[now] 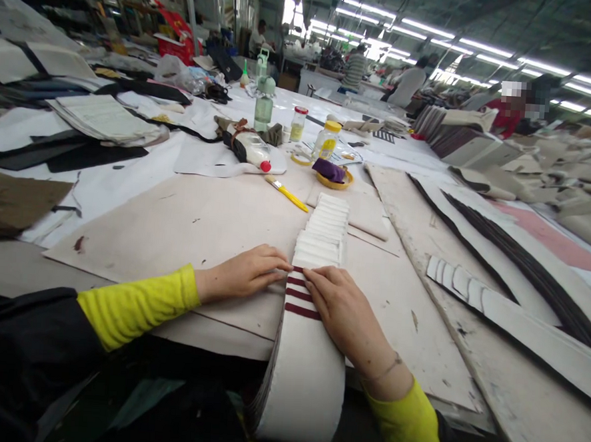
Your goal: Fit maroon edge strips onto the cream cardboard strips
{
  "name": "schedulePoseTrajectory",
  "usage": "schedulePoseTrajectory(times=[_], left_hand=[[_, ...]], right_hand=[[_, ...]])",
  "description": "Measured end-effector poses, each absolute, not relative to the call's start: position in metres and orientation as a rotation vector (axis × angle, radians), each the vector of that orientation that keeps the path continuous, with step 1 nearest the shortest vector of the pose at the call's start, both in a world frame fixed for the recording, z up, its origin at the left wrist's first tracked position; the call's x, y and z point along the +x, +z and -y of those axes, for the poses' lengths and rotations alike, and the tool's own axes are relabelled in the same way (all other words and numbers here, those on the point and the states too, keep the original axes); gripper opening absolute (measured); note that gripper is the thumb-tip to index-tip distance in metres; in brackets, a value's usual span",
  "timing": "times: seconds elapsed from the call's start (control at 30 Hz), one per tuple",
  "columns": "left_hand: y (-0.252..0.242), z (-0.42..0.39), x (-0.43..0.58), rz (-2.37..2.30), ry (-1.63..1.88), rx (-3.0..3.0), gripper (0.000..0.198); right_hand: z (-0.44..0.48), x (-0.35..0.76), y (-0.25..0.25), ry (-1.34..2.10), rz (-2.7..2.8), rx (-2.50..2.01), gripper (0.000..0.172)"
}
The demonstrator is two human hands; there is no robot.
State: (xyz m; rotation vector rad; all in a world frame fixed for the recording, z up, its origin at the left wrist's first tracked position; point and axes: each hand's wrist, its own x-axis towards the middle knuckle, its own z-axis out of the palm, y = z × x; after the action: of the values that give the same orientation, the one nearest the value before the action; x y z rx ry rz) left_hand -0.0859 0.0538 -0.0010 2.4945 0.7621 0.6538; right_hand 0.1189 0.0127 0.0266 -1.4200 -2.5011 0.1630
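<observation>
A stack of long off-white strips [309, 375] runs toward me and curves down over the table's near edge. Its far ends [322, 232] are fanned out in overlapping steps. Several narrow maroon strips [303, 310] lie crosswise on it. My left hand [246, 271] comes in from the left, its fingertips together at the left end of the farthest maroon strip. At that strip's right end, my right hand [343, 307] has its thumb and fingers closed, resting on the stack. The fingers partly cover the maroon strips.
A yellow brush [288, 195] lies ahead on the beige board [175, 227]. Beyond are a yellow-lidded jar [326, 141], a purple cloth [329, 171] in a yellow dish and a green bottle [263, 106]. More fanned strips [509, 321] lie right. Other people work at the back.
</observation>
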Motion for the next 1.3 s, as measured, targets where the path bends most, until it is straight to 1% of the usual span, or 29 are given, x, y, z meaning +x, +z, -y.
schedulePoseTrajectory(times=[0.1, 0.2, 0.4, 0.63, 0.8, 0.9, 0.97, 1.03, 1.17, 1.23, 1.3], left_hand=[[-0.005, -0.050, -0.090, -0.785, 0.674, 2.458, 0.025], [0.000, -0.057, -0.089, -0.801, 0.622, 2.432, 0.022], [0.016, -0.088, -0.072, -1.150, 0.644, 2.340, 0.018], [0.018, -0.096, -0.054, -1.247, 0.528, 2.317, 0.018], [0.025, -0.101, -0.047, -1.200, 0.512, 2.208, 0.014], [0.028, -0.102, -0.042, -1.098, 0.536, 2.004, 0.015], [0.031, -0.102, -0.039, -1.055, 0.516, 1.809, 0.020], [0.036, -0.102, -0.035, -1.038, 0.463, 1.741, 0.029], [0.047, -0.104, -0.021, -0.999, 0.268, 1.913, 0.046], [0.049, -0.106, -0.013, -0.952, 0.191, 1.982, 0.055], [0.048, -0.109, -0.006, -0.901, 0.150, 2.054, 0.060]], right_hand=[[-0.012, 0.119, 0.025, 0.151, 2.475, -1.427, 0.025], [-0.011, 0.119, 0.023, 0.148, 2.453, -1.417, 0.025], [-0.009, 0.120, 0.020, 0.139, 2.360, -1.415, 0.025], [-0.009, 0.120, 0.020, 0.124, 2.344, -1.394, 0.024], [-0.006, 0.121, 0.018, 0.094, 2.273, -1.415, 0.023], [-0.003, 0.121, 0.017, 0.061, 2.210, -1.460, 0.022], [-0.002, 0.121, 0.016, 0.048, 2.174, -1.491, 0.023], [-0.001, 0.121, 0.016, 0.048, 2.143, -1.513, 0.024], [0.001, 0.121, 0.017, 0.044, 2.093, -1.514, 0.027], [0.002, 0.121, 0.018, 0.044, 2.064, -1.544, 0.027], [0.003, 0.122, 0.018, 0.057, 2.034, -1.588, 0.025]])
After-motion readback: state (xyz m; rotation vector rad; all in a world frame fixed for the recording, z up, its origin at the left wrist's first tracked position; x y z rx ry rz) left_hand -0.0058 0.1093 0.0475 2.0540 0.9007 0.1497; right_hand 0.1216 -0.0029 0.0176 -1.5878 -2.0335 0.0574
